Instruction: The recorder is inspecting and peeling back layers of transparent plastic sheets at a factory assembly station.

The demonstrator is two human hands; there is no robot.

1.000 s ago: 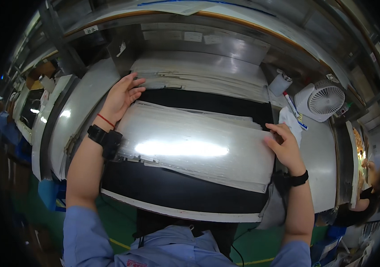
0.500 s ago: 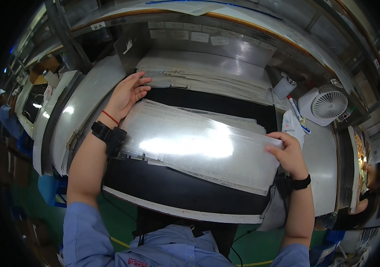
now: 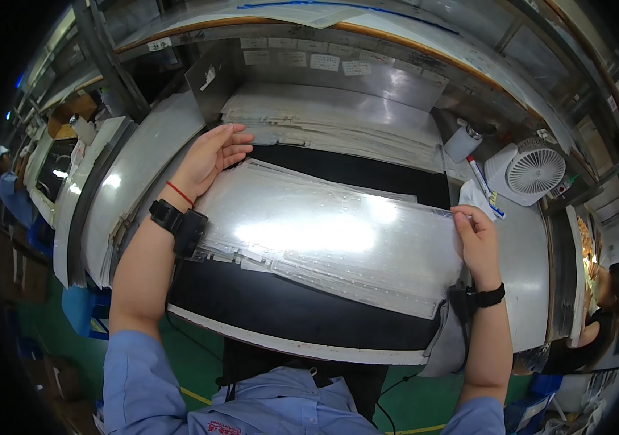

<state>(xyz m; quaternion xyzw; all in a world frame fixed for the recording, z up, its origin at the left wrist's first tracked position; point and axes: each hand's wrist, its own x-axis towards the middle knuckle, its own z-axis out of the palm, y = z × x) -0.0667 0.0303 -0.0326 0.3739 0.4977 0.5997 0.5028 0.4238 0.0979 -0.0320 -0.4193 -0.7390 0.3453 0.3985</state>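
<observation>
A stack of long, thin, see-through plastic sheets point(image 3: 367, 272) lies slightly askew on the black work mat point(image 3: 251, 293), its top sheet glaring with reflected light. At its left end my left hand point(image 3: 212, 156) is open, fingers stretched to the right, with the palm side near the upper left corner. My right hand point(image 3: 478, 235) closes thumb and fingers on the top sheet's upper right corner. Under the top sheet, the edges of the lower sheets fan out unevenly.
Behind the mat lies another pile of sheets point(image 3: 338, 119). At the right stand a white fan point(image 3: 534, 172), a pump bottle point(image 3: 463, 142) and a marker point(image 3: 478, 174). A grey cloth point(image 3: 446, 348) hangs at the front edge. A shelf point(image 3: 396, 36) overhangs the back. Another person sits at far right.
My right hand has shifted slightly up and right along with the sheet's corner, and the top sheet's upper edge lies differently. My left hand has moved slightly right and down.
</observation>
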